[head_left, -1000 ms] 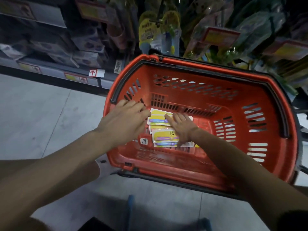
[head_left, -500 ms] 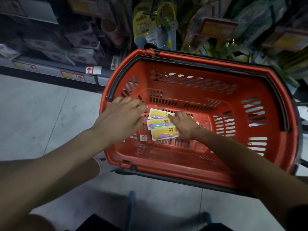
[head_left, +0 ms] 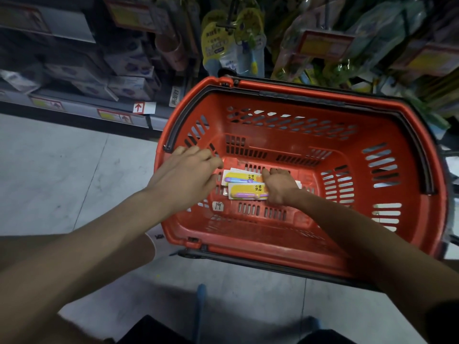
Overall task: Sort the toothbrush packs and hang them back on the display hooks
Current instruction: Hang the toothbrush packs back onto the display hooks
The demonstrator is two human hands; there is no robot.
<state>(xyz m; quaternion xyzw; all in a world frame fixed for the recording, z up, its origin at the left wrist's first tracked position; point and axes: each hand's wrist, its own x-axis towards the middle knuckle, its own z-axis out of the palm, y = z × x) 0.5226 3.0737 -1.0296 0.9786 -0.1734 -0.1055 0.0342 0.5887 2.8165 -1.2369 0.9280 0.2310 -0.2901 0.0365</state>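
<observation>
A small stack of yellow toothbrush packs [head_left: 244,188] with purple brushes lies on the floor of a red shopping basket [head_left: 310,234]. My right hand [head_left: 279,186] is inside the basket with its fingers curled round the right end of the stack. My left hand [head_left: 187,173] reaches over the basket's left rim, its fingertips at the left edge of the packs. More toothbrush packs hang on display hooks [head_left: 232,26] behind the basket.
Shelves with boxes [head_left: 126,83] stand at the back left, hanging goods [head_left: 347,45] at the back right. The basket sits on a grey tiled floor [head_left: 62,182]. A "19" sticker [head_left: 218,206] marks the basket's inside.
The spread packs have been pushed together into a tighter stack. My right hand has curled round their right end, and my left hand has stayed at their left edge.
</observation>
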